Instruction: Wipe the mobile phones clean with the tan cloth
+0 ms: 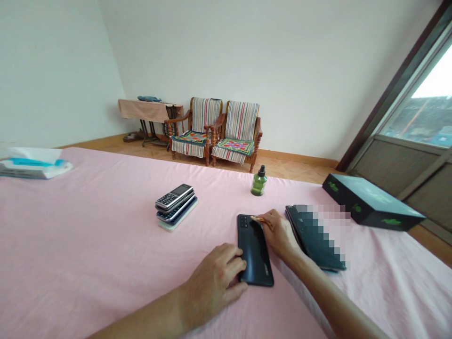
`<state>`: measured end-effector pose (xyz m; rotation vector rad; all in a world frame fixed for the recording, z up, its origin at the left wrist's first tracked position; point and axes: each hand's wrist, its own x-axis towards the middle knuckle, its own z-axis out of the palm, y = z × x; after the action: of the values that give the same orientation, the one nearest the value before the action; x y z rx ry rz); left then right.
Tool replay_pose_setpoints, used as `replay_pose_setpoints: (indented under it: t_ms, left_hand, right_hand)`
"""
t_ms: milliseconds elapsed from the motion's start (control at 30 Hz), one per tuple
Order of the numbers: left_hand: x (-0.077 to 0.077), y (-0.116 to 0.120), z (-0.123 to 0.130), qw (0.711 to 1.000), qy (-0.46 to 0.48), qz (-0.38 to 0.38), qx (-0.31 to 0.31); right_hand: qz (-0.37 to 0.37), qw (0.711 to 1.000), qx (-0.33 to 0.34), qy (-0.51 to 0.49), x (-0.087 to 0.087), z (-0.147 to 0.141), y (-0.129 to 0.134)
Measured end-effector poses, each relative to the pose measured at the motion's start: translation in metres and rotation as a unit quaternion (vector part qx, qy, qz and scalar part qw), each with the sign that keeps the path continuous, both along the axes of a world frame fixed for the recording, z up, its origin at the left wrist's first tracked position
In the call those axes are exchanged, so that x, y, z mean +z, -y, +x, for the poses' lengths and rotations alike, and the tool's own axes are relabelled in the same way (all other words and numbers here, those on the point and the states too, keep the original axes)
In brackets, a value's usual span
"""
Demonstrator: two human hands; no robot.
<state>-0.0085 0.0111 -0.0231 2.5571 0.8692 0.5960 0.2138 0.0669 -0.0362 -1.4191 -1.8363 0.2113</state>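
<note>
Fingers of the right hand (278, 231) pinch a pale scrap (258, 219) against the dark phone (252, 254) on the pink cloth (106, 235); the left hand (221, 275), fingers slightly apart, rests against its left edge. Rubbing looks under way (how much is finished, I cannot tell); the stacked phones (176, 207) lie untouched. Beyond, the green bottle (258, 186) wears its black top, the black box (374, 195) hides its contents, and the tissue pack (38, 170) shows a sheet.

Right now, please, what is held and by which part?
The right hand pinches a small item behind its pale tip; the left hand touches the phone at its left edge.

Left hand (221, 278), right hand (280, 235) and, seemingly, both forearms (151, 308) are bare.
</note>
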Motion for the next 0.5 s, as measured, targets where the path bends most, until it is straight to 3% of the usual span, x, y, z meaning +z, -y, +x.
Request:
replay_pose_setpoints:
  t_ms: [100, 200, 500]
  left_hand:
    - [0.000, -0.001, 0.000, 1.000, 0.001, -0.003, -0.002]
    - [0.001, -0.002, -0.001, 1.000, -0.002, -0.004, -0.003]
    - [0.004, -0.001, 0.000, 1.000, 0.005, -0.016, 0.004]
  right_hand:
    - [0.010, 1.000, -0.020, -0.006, -0.011, 0.002, -0.022]
    - [0.015, 1.000, -0.006, -0.006, -0.016, 0.002, -0.025]
    - [-0.006, 0.998, 0.063, -0.012, -0.008, -0.001, 0.037]
